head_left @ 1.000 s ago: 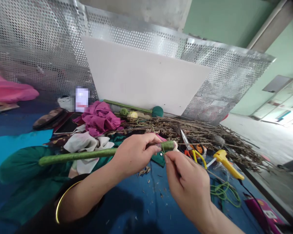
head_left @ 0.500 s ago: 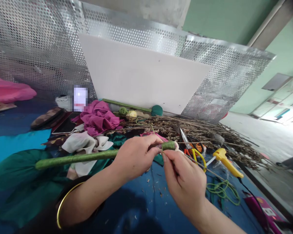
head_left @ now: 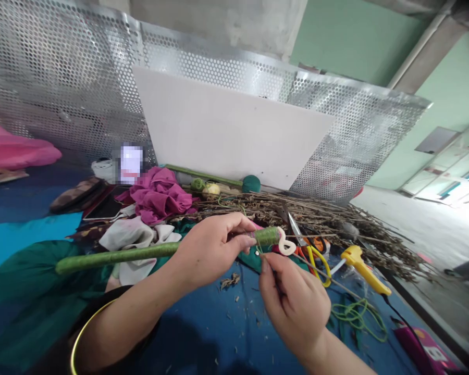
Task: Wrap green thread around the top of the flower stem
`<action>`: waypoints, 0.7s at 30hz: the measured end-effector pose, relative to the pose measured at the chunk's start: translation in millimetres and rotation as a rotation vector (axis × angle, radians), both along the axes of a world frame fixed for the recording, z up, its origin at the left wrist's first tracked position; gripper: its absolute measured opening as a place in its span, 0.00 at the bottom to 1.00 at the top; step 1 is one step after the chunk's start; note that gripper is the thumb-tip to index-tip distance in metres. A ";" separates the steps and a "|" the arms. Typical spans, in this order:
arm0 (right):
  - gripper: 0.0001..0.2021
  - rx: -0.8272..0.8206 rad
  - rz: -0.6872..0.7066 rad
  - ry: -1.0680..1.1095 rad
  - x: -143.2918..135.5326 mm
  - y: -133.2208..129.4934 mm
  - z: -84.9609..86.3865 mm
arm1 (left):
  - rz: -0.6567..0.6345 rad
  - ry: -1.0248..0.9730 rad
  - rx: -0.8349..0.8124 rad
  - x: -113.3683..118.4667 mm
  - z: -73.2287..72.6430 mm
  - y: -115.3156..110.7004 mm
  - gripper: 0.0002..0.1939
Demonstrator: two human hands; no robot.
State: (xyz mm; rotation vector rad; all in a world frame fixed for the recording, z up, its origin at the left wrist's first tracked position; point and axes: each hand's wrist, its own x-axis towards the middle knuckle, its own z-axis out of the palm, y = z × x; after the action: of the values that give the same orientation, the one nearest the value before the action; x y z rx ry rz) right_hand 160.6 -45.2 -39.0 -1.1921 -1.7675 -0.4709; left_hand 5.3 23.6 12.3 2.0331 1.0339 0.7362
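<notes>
A long stick wrapped in green thread (head_left: 121,254) lies across the view, with dark green fabric (head_left: 27,271) gathered at its left end. My left hand (head_left: 211,250) is closed round the stick near its right end. Beyond that hand the wrapped tip shows, with a curl of cream cord (head_left: 286,244) sticking out of it. My right hand (head_left: 295,302) pinches a thin green thread (head_left: 260,249) just below the stick. The thread runs up to the wrapping; its far end is hidden by the fingers.
Scissors with yellow and orange handles (head_left: 318,265), a yellow glue gun (head_left: 365,271) and loose green yarn (head_left: 359,319) lie to the right. Dried stalks (head_left: 250,205) spread behind my hands. Magenta cloth (head_left: 160,192) and white cloth (head_left: 135,234) lie left. A white board (head_left: 234,130) leans behind.
My right hand has drawn down a little from the stick, so the thread now shows between them. More of the cream cord is visible at the tip.
</notes>
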 end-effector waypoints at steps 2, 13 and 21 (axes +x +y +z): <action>0.07 -0.036 0.036 0.069 -0.9 1.0 -4.1 | 0.002 -0.004 -0.005 -0.5 0.5 -0.2 0.09; 0.08 -0.499 0.493 0.997 -5.0 19.1 -14.2 | -0.101 -0.160 -0.135 -4.1 6.7 0.4 0.07; 0.13 -0.754 0.658 1.116 13.0 39.0 -29.2 | -0.148 -0.093 -0.165 1.1 0.7 1.1 0.06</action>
State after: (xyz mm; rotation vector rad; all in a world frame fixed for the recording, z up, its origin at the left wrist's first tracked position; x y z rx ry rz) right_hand 173.6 -6.1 -68.2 -0.9177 -1.1688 1.1383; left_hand 6.3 24.7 13.0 1.8920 0.8519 0.6403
